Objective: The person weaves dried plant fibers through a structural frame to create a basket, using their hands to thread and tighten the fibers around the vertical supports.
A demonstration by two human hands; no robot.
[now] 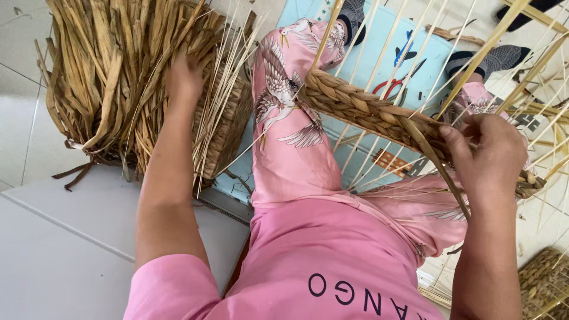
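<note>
My left hand (pixel 185 77) reaches out to a big bundle of dried brown reed strands (pixel 112 71) lying on the floor at the left, fingers pushed into the strands; whether it grips any is hidden. My right hand (pixel 483 151) pinches the braided rim of a half-woven basket (pixel 367 109) resting across my pink-trousered legs. A loose flat strand (pixel 441 172) runs down from under that hand. Thin pale upright stakes (pixel 427 71) stick up from the rim.
A finished woven basket (pixel 228 127) stands just right of the reed bundle. Red-handled scissors (pixel 394 86) lie on a light blue mat (pixel 385 53) beyond my legs. Another woven piece (pixel 542 281) sits at the lower right. A white low surface (pixel 65 243) is at lower left.
</note>
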